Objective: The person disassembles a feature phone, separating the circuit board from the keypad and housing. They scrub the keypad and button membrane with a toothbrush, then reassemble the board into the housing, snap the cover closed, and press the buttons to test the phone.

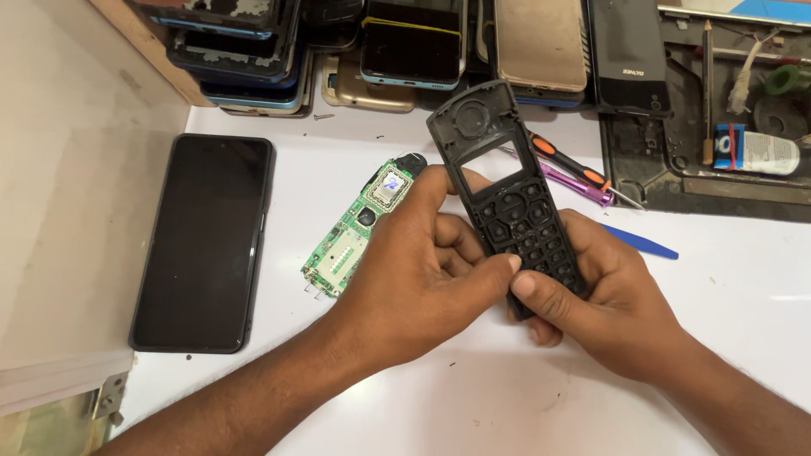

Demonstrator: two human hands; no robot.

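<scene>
Both hands hold a black plastic front cover of a keypad phone, its inner side up, with an empty screen window and a rubber keypad mat set in it. My left hand grips its left edge, thumb pressing on the keypad's lower part. My right hand cradles the lower end from beneath, its thumb meeting the left thumb. A green circuit board lies on the white table just left of my left hand.
A black smartphone lies face up at the left. Stacked phones line the back edge. An orange-handled screwdriver, a purple tool and a blue pry pick lie right of the cover. A dark tray with tools sits back right.
</scene>
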